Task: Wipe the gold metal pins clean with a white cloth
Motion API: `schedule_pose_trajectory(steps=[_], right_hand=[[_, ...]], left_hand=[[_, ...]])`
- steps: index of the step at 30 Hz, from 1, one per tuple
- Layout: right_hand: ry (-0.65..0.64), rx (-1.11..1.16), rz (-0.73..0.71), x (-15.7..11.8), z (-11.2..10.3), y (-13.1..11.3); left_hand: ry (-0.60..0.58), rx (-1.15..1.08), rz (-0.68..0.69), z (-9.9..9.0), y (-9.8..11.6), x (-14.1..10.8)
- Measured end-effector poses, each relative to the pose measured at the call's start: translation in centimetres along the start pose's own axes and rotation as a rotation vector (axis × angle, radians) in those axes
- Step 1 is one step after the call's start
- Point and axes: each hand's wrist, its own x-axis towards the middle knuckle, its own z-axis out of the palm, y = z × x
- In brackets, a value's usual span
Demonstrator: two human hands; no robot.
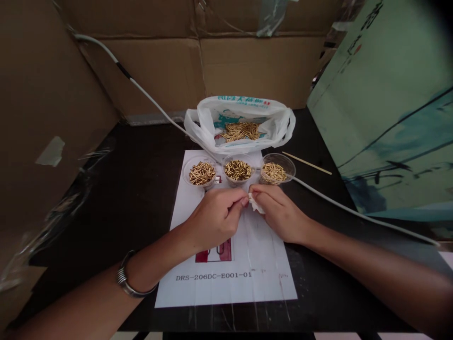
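My left hand point(221, 215) is closed in a pinch, its fingertips nearly meeting those of my right hand; what it holds is too small to make out. My right hand point(278, 210) is closed on a crumpled white tissue point(256, 204). Both hands are over a printed white sheet point(226, 288). Just beyond them stand three clear cups: the left cup point(201, 173), the middle cup point(238, 169) and the right cup point(274, 173), each holding small brass-coloured pins.
Behind the cups an open white plastic bag point(203, 118) holds longer brass-coloured pieces. A thin stick point(307, 163) lies at the right. A white cable point(155, 105) crosses the black table point(141, 156). Cardboard walls point(141, 61) and a green panel point(382, 104) surround it.
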Motion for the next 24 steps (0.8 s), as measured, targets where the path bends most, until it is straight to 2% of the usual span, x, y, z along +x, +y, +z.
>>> schedule_pose_trajectory(steps=[4,8,12,14,16,18,21,24], right_hand=[[-0.046,-0.004,0.067,0.2,0.2,-0.5],[-0.135,0.097,0.18,0.4,0.0,-0.8],[-0.134,0.189,0.177,0.8,-0.5,-0.9],[-0.158,0.353,0.33,1.2,-0.8,-0.9],[-0.155,0.519,0.567,1.5,-0.9,-1.0],[-0.113,0.579,0.716,1.5,-1.2,-1.3],[-0.102,0.538,0.74,1.0,-2.6,-2.3],[-0.136,0.467,0.584,0.5,-5.2,-4.2]], left_hand=[[0.005,0.015,-0.001,0.0,0.1,-0.1],[0.026,0.02,0.013,0.3,0.1,-0.2],[0.024,0.02,0.003,0.2,0.0,-0.3],[0.034,-0.004,-0.009,0.2,-0.1,-0.3],[0.047,-0.034,-0.015,0.1,-0.2,-0.4],[0.053,-0.073,-0.027,0.1,-0.2,-0.5],[0.063,-0.164,-0.08,0.2,-0.3,-0.6],[0.064,-0.225,-0.103,0.2,-0.5,-0.6]])
